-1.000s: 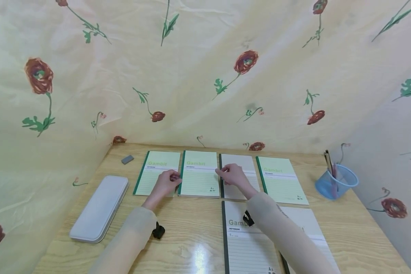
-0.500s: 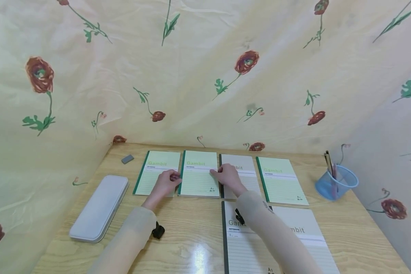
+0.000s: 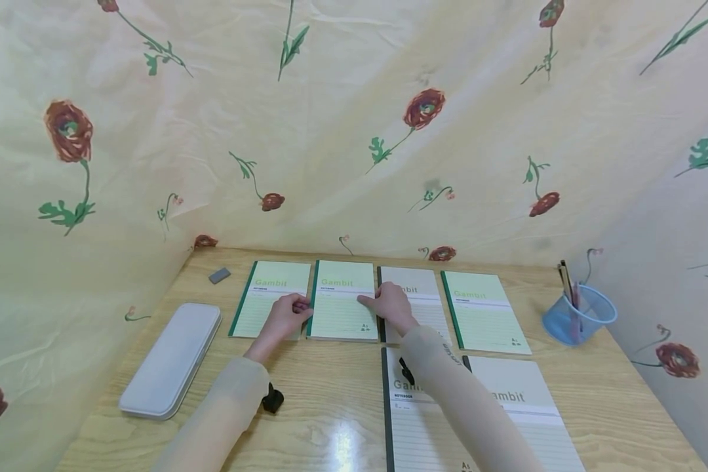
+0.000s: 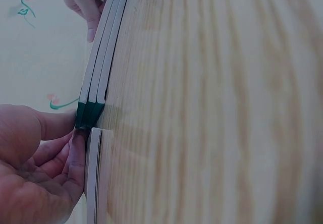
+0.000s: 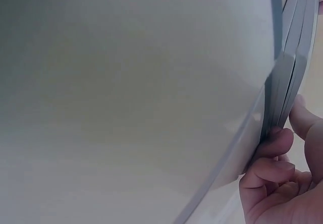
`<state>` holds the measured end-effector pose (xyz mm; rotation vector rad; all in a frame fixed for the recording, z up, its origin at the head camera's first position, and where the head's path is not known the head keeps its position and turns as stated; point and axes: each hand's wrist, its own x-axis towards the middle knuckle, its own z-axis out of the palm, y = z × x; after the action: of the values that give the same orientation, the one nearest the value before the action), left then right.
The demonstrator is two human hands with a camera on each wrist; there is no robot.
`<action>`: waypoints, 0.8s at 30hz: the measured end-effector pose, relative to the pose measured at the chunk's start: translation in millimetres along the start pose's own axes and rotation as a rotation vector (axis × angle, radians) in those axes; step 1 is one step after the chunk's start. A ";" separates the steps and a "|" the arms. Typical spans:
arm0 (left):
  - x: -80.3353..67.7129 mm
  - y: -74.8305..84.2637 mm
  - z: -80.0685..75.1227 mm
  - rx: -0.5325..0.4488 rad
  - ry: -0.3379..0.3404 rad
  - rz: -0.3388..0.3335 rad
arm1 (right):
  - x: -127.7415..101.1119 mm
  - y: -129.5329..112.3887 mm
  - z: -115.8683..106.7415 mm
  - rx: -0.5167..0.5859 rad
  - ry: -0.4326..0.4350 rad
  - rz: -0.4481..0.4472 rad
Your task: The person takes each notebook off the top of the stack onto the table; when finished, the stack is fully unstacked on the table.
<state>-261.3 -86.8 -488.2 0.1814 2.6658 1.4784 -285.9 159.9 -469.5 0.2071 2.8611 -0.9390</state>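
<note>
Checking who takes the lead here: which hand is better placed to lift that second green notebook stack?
Probably the left hand: its fingers already pinch the green notebook stack at the spine. The right hand only rests fingertips across its opposite edge.

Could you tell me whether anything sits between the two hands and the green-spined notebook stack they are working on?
Nothing visible does. The left hand already touches the green-spined notebook stack at its spine, and the right hand grips its opposite edge, beside the grey-spined notebook.

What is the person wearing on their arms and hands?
Both arms are in long, loose, pale beige sleeves that end at the wrists. The left hand and right hand are bare, with no gloves. A small black device sits under each forearm near the wrist.
</note>
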 end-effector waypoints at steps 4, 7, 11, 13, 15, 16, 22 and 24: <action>-0.5 0.8 0.0 0.001 0.001 0.007 | -0.2 0.8 -0.2 -0.014 0.009 -0.008; -0.2 1.9 -0.3 0.004 0.004 0.005 | 0.7 1.0 -0.3 -0.019 0.015 -0.011; -0.7 3.5 -1.0 0.009 0.007 0.003 | 1.2 1.2 -1.1 -0.012 0.019 -0.005; -1.3 3.9 -1.1 0.008 0.005 0.006 | 0.8 1.4 -1.2 -0.006 0.018 -0.003; -1.5 3.7 -1.0 0.009 0.003 0.007 | 0.0 1.6 -1.2 0.000 0.015 0.001; -1.4 3.4 -0.9 0.010 0.003 0.008 | -0.2 1.7 -1.1 0.002 0.014 0.003; -0.8 1.9 -0.4 0.010 0.003 0.004 | -2.0 1.6 -2.7 0.027 0.010 0.021; -1.0 1.3 -0.6 0.013 0.006 0.011 | -2.4 1.5 -4.0 0.031 0.012 0.020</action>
<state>-260.3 -86.7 -486.8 0.1938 2.6843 1.4675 -283.6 163.3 -466.8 0.2443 2.8511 -0.9821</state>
